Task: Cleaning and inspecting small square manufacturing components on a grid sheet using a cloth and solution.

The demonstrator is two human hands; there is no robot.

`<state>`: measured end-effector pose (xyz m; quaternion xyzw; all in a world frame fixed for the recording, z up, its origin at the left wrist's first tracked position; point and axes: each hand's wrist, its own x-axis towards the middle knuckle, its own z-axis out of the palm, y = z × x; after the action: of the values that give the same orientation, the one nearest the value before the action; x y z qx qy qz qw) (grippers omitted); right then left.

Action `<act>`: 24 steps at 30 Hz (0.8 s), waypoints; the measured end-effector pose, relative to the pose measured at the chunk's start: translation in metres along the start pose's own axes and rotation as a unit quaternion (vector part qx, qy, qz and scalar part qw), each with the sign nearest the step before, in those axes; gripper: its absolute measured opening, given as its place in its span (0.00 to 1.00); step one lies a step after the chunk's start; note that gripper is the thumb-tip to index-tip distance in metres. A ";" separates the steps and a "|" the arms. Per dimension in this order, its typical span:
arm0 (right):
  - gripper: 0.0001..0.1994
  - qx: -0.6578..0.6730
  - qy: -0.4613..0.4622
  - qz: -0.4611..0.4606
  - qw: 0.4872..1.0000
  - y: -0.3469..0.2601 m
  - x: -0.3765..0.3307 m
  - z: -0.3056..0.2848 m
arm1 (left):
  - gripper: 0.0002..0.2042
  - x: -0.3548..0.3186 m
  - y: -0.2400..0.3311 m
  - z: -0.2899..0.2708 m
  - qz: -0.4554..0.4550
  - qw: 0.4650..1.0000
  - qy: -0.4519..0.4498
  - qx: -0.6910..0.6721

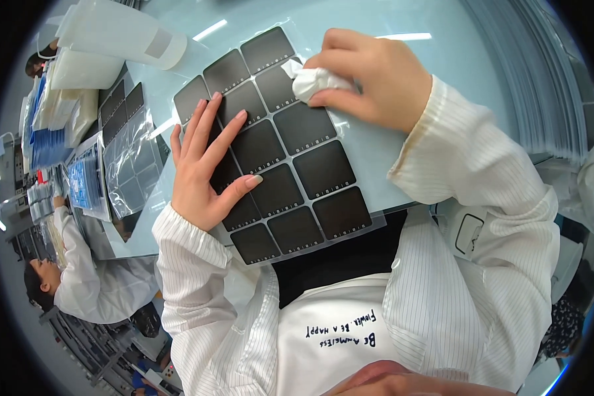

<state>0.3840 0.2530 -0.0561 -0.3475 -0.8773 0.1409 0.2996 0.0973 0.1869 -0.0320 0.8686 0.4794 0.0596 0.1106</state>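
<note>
A clear sheet carrying several dark rounded-corner panels point(261, 146) in rows lies on the pale glossy table in front of me. Each panel has a row of small light marks along its lower edge. My left hand point(204, 168) rests flat across the left part of the sheet, fingers spread and holding nothing. In my right hand point(386, 82) a crumpled white wipe point(315, 82) is pinched between thumb and fingers. It sits over the right-hand panels near the top of the sheet, hiding part of one. Whether it is cloth or paper I cannot tell.
A translucent plastic jug point(122, 33) lies at the far left, beside stacked pale and blue materials point(53, 119). More dark-panelled film point(129, 162) is on the table's left side. Many layered sheets point(541, 79) line the right. A person in a white coat point(102, 284) is at the left.
</note>
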 end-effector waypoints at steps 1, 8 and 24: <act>0.16 -0.011 -0.021 -0.012 1.000 -0.011 -0.002 0.004 | 0.37 0.000 -0.001 0.001 -0.002 1.000 -0.003 0.000; 0.17 -0.167 0.025 0.089 0.982 0.019 -0.006 -0.018 | 0.37 -0.001 -0.002 0.002 -0.002 1.000 0.011 -0.017; 0.29 0.502 -0.053 0.451 0.736 -0.078 -0.025 -0.041 | 0.35 -0.006 -0.005 0.008 0.001 0.997 0.068 -0.045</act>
<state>0.3827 0.1814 0.0007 -0.4934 -0.4344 0.6977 0.2846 0.0916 0.1829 -0.0411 0.8572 0.4817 0.1398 0.1169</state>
